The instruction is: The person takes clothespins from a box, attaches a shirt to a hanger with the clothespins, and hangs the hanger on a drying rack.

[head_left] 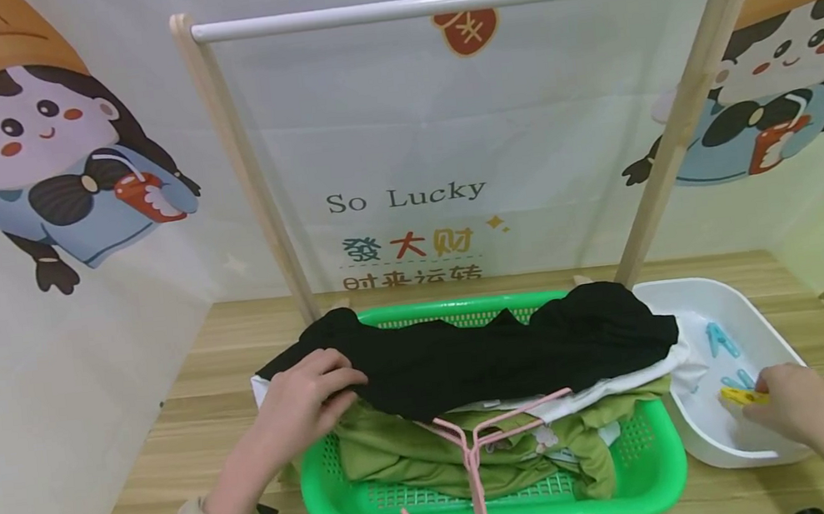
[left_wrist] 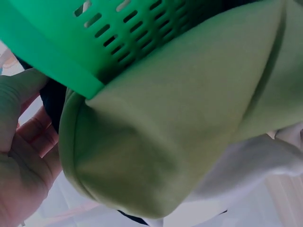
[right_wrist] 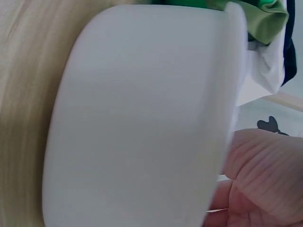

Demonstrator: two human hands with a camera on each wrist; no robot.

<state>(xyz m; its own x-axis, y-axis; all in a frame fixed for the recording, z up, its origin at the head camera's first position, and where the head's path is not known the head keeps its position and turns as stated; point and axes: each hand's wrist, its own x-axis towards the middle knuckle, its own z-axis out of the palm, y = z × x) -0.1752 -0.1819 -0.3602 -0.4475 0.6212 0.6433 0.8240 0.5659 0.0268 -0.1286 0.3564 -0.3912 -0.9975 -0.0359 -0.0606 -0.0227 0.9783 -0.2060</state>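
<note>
My right hand [head_left: 800, 400] reaches into a white plastic tub [head_left: 754, 321] and pinches a yellow clothespin [head_left: 745, 396] between thumb and fingers. Blue clothespins [head_left: 722, 339] lie in the tub nearby. At the left end of a black garment [head_left: 468, 360], my left hand [head_left: 313, 393] rests with loosely bent fingers against the cloth. A pink hanger [head_left: 473, 460] runs under that garment, its hook pointing toward me. White fabric [head_left: 614, 386] shows below the black. Everything lies across a green basket [head_left: 317, 501] holding an olive green garment [head_left: 403, 459]. In the right wrist view, the tub wall hides my fingertips.
Behind the basket stands a rack with wooden posts [head_left: 673, 154] and a white crossbar [head_left: 460, 0]. The wood-grain tabletop [head_left: 176, 449] extends on both sides. A printed cloth backdrop [head_left: 398, 124] surrounds the table at the back and sides.
</note>
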